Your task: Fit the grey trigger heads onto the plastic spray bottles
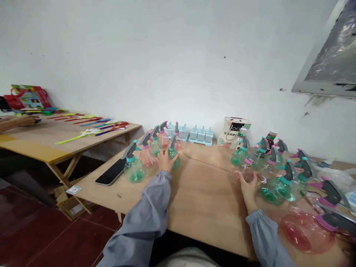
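Bottles everywhere on this table, and both hands are in among them. Left hand is out at the near-left cluster, fingers curled around a small green spray bottle that stands upright on the wooden table. Beside it, packed tight, stand a larger green bottle and a pink bottle, with more behind them, all grey-triggered. Right hand is closed on a clear pinkish bottle at the front edge of the right-hand cluster; the plastic is see-through and the view is soft there, so it seems a full grasp, though I can't be sure how firm.

Risk from here, as I judge it: these bottles are crowded shoulder to shoulder, triggers poking out at every angle. Lift either one at a slant and a trigger could hook its neighbour and tip it over. The big pink bottle already lies on its side near the table's right front edge.

Further out: a dark phone lies flat left of the bottles, pale blue moulds and a white carton sit against the wall, and on a second table another person's hand rests near coloured strips.
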A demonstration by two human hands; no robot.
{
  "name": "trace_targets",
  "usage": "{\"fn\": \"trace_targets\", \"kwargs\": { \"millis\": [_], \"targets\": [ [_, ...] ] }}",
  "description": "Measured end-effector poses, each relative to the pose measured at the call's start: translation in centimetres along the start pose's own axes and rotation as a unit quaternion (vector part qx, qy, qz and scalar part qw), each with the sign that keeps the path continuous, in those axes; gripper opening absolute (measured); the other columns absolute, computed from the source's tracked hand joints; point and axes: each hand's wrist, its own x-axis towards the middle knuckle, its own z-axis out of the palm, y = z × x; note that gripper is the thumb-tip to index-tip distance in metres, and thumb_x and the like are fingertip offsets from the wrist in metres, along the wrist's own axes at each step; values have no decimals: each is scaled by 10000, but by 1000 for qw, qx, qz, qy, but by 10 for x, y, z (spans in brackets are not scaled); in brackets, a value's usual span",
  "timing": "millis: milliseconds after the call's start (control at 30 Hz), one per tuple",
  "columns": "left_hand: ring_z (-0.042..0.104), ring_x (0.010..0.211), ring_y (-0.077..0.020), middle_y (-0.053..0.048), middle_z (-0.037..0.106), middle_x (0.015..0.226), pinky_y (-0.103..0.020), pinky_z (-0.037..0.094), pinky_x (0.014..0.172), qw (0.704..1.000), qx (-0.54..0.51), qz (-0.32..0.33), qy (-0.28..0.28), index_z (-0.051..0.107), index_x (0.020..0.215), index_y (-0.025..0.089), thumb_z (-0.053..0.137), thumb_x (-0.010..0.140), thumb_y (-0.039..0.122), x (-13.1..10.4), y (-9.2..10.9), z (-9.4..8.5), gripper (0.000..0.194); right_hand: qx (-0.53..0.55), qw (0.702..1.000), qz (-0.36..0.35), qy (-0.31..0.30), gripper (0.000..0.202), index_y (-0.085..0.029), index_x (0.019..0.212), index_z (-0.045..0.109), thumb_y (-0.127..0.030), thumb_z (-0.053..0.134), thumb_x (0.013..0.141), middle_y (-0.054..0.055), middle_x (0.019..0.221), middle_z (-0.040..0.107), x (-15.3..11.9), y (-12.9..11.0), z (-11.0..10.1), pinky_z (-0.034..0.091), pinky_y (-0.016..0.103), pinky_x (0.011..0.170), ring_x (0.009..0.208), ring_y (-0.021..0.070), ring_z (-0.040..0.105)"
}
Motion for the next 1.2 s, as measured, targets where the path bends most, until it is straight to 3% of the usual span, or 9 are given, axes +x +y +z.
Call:
{"fn": "trace_targets", "kwargs": {
  "millis": [300,500,600,700,767,867,967,1033,1200],
  "targets": [
    [451,1309,-436,-285,529,1379,-554,287,1114,998,8,-54,-21,505,1329,57,721,842,459,50,19,17,667,181,970,44,-158,833,-240,1102,388,-678,815,538,85,1130,531,-43,-25,3,542,419,863,931,225,618],
    [318,1462,-369,-243,393,1508,-509,235,1183,991,-108,-38,71,433,1369,131,703,835,467,12,28,17,687,151,963,1,-222,764,-241,1097,428,-641,819,577,76,1101,573,-73,-36,3,539,421,870,990,248,616],
    [403,1419,-343,-180,505,1419,-491,238,1208,959,-252,91,-91,552,1243,200,806,711,472,-25,50,12,649,139,955,-10,-262,773,-237,1128,438,-612,828,576,81,1101,607,-88,-43,8,547,446,865,995,265,638],
    [380,1437,-374,-182,489,1461,-501,208,1232,891,-356,131,-248,558,1292,194,937,509,421,-58,84,9,898,143,947,-21,-287,766,-233,1158,442,-591,823,598,85,1078,638,-104,-54,16,557,458,851,977,276,661],
    [385,1432,-385,-172,503,1460,-504,213,1232,873,-394,100,-271,568,1306,203,966,438,347,-71,106,10,966,150,936,-26,-318,748,-225,1164,445,-590,813,624,84,1037,658,-113,-63,21,561,465,841,944,281,675],
    [575,1230,-335,-120,646,1262,-463,372,1135,868,-421,36,-261,636,1226,219,896,550,254,-75,122,13,726,163,916,-43,-365,767,-220,1180,458,-603,821,622,117,1117,659,-119,-70,23,536,500,925,1039,307,663],
    [656,952,-264,-35,704,882,-403,481,985,864,-431,-23,-258,723,985,213,769,633,174,-66,116,14,357,179,923,-68,-334,776,-236,1245,450,-639,779,669,141,1310,580,-104,-66,23,437,530,1079,1251,313,558],
    [653,944,-253,-6,699,794,-382,488,970,856,-447,-50,-256,739,883,217,720,604,127,-57,107,10,294,174,947,-66,-261,721,-236,1272,423,-665,685,754,141,1352,538,-79,-59,25,379,531,1128,1311,296,499],
    [624,1175,-264,-60,758,1094,-360,464,1019,803,-510,-59,-302,741,1078,236,707,591,141,-38,88,-4,498,90,987,-91,-93,726,-182,1345,343,-634,580,829,198,1445,418,14,-46,47,305,523,1159,1387,297,398]
  ]
}}
